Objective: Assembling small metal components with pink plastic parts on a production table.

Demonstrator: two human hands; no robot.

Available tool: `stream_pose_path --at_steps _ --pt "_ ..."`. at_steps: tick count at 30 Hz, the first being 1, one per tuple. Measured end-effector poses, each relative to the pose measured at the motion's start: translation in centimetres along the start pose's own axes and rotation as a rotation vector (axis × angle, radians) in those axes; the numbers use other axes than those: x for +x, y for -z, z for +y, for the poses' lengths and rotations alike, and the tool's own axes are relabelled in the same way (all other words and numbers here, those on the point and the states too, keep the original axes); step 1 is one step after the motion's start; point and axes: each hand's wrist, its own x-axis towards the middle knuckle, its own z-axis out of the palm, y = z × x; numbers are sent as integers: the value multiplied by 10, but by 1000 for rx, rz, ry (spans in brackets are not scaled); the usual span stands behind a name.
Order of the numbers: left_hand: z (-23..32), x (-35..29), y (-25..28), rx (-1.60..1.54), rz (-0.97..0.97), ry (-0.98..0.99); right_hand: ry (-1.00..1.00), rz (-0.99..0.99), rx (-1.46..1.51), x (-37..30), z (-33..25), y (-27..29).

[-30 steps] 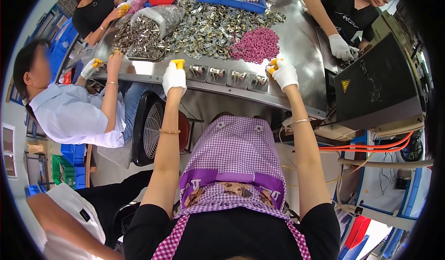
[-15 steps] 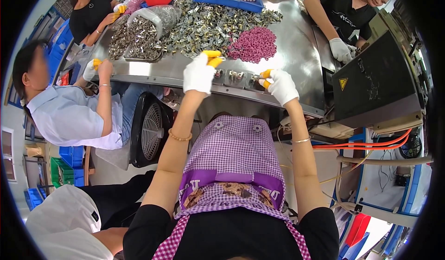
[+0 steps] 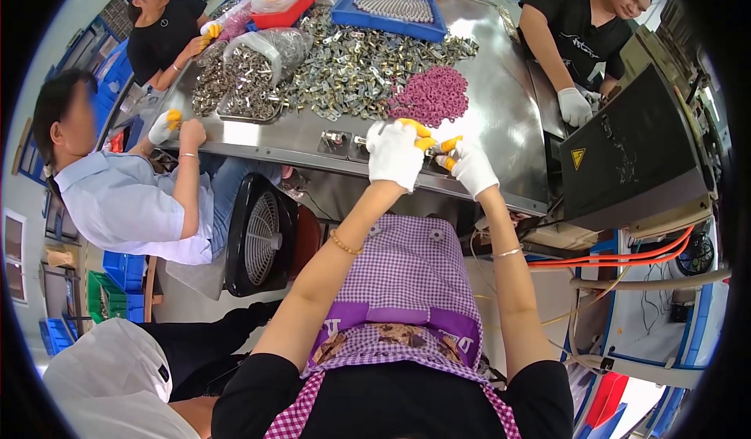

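My left hand [image 3: 397, 156], in a white glove with yellow fingertips, is over the front edge of the metal table, its fingers pinched. Close beside it, my right hand [image 3: 474, 167], gloved the same way, also has thumb and fingers drawn together. Both sets of fingertips meet over a fixture at the table edge, and whatever they pinch is too small or hidden to name. To the left of my hands sits a small square metal fixture [image 3: 335, 142]. Just beyond my fingers lies a heap of pink rings [image 3: 430, 96], next to a wide pile of small metal clips [image 3: 344, 79].
A blue tray [image 3: 344, 18] of pale parts and a red bin [image 3: 285, 18] stand farther back. A clear bag [image 3: 270, 52] of metal parts lies at left. Co-workers sit around the table. A black machine box [image 3: 637, 153] is at right; a black fan [image 3: 262, 235] stands left.
My left hand has moved right and nearer, from beside the metal pile to my right hand's fingertips. The right hand stays near the same fixture. The view has shifted slightly.
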Motion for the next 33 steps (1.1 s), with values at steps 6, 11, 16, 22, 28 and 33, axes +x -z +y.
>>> stream_pose_path --at_steps 6,11,16,22,28,33 --pt "-3 1 -11 213 -82 -101 -60 12 -14 1 7 -7" --pt "-12 4 -19 333 131 -326 271 152 -180 -6 12 -9" --pt "-17 4 -21 292 166 -385 258 211 -144 -23 9 -20" --pt "-9 11 -13 298 -128 -214 -176 44 21 -10 2 -7" --pt "-12 8 -13 295 93 -426 5 129 -105 -19 -1 -13" --pt "-19 8 -11 276 25 -417 361 244 -348 -30 -7 -12"
